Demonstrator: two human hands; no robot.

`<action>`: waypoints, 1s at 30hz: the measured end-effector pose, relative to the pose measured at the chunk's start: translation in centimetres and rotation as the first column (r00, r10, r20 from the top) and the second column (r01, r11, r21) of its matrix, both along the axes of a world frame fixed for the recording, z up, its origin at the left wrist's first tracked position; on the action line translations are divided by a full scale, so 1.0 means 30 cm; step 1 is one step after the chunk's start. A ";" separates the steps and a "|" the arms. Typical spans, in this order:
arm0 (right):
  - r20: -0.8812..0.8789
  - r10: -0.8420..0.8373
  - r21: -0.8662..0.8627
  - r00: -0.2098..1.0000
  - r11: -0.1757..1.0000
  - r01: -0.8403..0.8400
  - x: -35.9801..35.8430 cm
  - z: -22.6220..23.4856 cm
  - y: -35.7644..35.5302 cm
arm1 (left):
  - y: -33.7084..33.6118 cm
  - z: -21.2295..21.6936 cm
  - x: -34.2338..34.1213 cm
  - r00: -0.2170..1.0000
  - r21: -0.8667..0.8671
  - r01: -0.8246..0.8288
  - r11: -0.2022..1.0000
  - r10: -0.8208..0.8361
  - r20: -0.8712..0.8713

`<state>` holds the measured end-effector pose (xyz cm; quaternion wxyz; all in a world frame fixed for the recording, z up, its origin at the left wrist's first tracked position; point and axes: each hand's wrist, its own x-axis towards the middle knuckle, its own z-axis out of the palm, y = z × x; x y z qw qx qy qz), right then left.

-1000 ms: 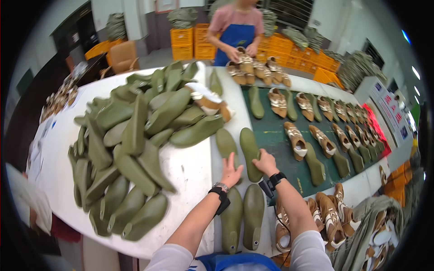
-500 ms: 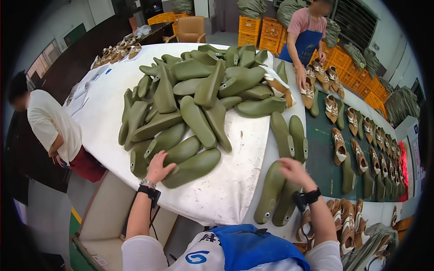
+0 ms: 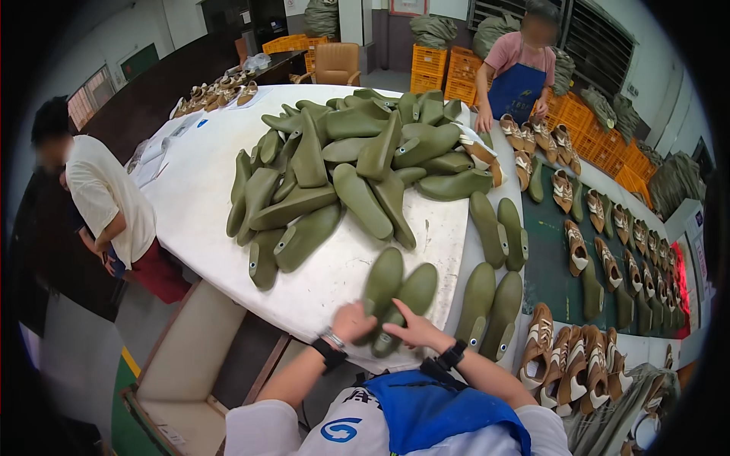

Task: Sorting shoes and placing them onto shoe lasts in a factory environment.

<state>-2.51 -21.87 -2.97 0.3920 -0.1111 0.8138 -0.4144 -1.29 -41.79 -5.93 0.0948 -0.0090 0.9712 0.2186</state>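
Our left hand (image 3: 351,322) grips the heel end of one green last (image 3: 380,285), fingers curled about it. Just beside it our right hand (image 3: 411,331) lies flat on the heel of a second last (image 3: 403,308), fingers together and pointing left. The two lasts lie side by side, toes away from us, at the near edge of the white table (image 3: 198,205); we judge they are being matched as a pair. Further right, another pair (image 3: 490,304) already lies aligned. The loose heap (image 3: 342,167) sits well beyond the hands. Sandals (image 3: 570,357) line the green belt (image 3: 551,266).
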 end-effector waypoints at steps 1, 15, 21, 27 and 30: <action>-0.462 0.035 0.073 0.886 0.997 -0.001 0.021 -0.145 0.051 | 0.067 -0.021 0.023 0.999 0.033 0.037 0.999 -0.037 -0.014; -0.731 -0.128 0.212 0.670 0.891 0.401 0.000 -0.011 0.303 | 0.081 -0.167 -0.216 0.961 0.386 0.238 0.891 -0.156 -0.230; -0.911 -0.102 0.119 0.400 0.862 0.492 0.122 -0.059 0.432 | -0.698 -0.134 -0.422 0.831 0.014 -0.418 0.908 0.389 -0.397; -0.925 -0.075 0.168 0.373 0.799 0.578 0.148 -0.194 0.440 | -0.632 -0.111 -0.352 0.906 0.066 -0.378 0.923 0.384 -0.181; -0.925 -0.097 0.152 0.367 0.792 0.591 0.137 -0.203 0.435 | -0.387 -0.120 -0.201 0.923 0.148 -0.334 0.931 0.355 -0.147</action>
